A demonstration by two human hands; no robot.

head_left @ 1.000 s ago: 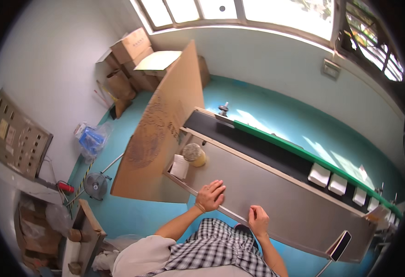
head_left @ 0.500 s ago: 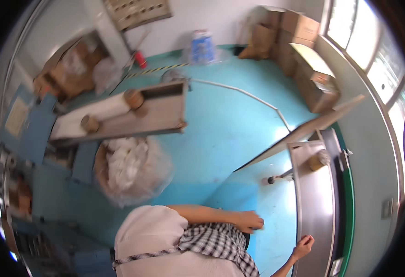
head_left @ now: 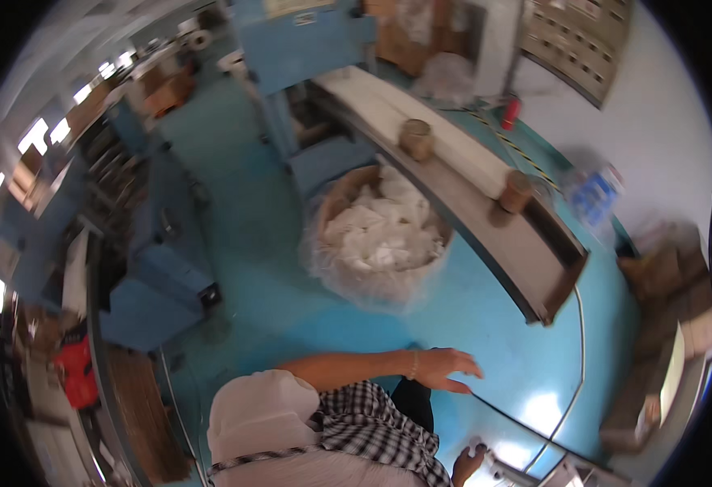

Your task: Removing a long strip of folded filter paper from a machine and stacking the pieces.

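Note:
My left hand (head_left: 447, 369) reaches out over the blue-green floor, fingers stretched and a little apart, holding nothing. A thin band circles that wrist. Low in the picture my right hand (head_left: 468, 464) is partly cut off and blurred, beside the corner of a metal table (head_left: 571, 472); its fingers do not show clearly. Ahead, a long metal trough with a pale belt (head_left: 473, 207) slopes from a blue machine (head_left: 295, 45). Two brown cylindrical pieces, one nearer the machine (head_left: 416, 140) and one nearer the trough's end (head_left: 516, 191), stand on it.
Below the trough stands a plastic-lined carton (head_left: 335, 213) full of white crumpled material (head_left: 384, 227). Blue machinery (head_left: 157, 284) and a stack of brown sheets (head_left: 146, 414) are at left. Cardboard boxes (head_left: 644, 381) line the right. A red extinguisher (head_left: 511, 113) stands by the far wall.
My view has swung left, bringing the trough and carton toward the middle and the metal table to the lower edge. My left hand's fingers have opened out.

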